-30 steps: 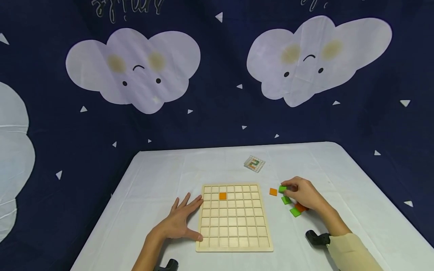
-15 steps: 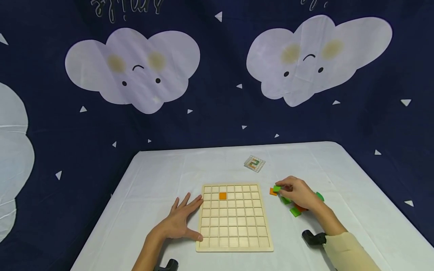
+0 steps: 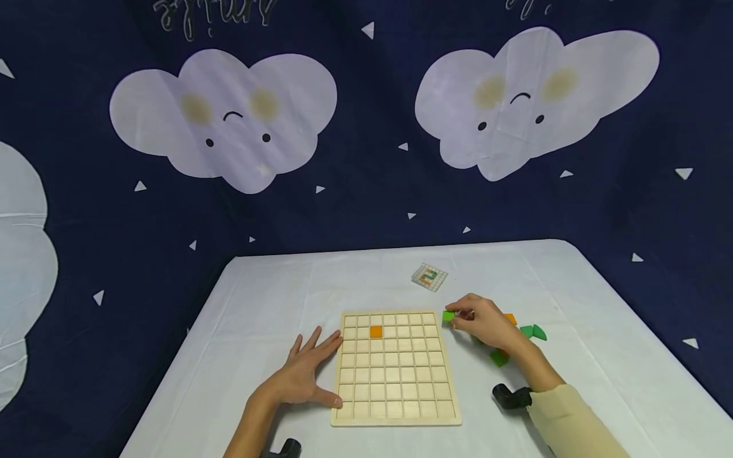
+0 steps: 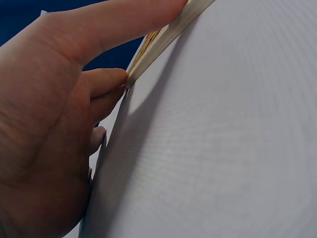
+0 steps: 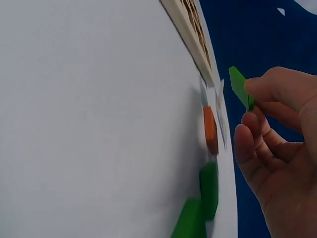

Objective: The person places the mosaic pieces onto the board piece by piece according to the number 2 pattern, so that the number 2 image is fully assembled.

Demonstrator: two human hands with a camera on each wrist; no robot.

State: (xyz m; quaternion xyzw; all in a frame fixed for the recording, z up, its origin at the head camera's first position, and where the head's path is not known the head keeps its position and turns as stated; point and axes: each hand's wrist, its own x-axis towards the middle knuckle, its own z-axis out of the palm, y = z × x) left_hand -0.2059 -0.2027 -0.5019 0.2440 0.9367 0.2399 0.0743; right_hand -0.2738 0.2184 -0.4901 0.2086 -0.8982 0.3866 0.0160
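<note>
A pale wooden grid board (image 3: pixel 401 369) lies on the white table, with one orange square tile (image 3: pixel 376 331) in a cell of its second row. My left hand (image 3: pixel 303 375) spreads along the board's left side, thumb and fingertips touching the edge; the left wrist view shows the thumb (image 4: pixel 138 22) on the frame. Between thumb and fingertips my right hand (image 3: pixel 481 321) pinches a green square tile (image 3: pixel 448 316), just off the board's upper right corner. In the right wrist view this green tile (image 5: pixel 240 87) is held clear above the table.
Under and beyond the right hand lie loose tiles: a green square (image 3: pixel 499 358), an orange piece (image 3: pixel 510 319) and a darker green rounded piece (image 3: pixel 539 332). A small pattern card (image 3: pixel 429 277) rests behind the board. A dark blue cloth with clouds (image 3: pixel 366 216) hangs behind the table.
My right hand has carried the green tile leftward from the loose pieces to near the board's right edge, uncovering tiles behind it. The left hand and board have stayed put.
</note>
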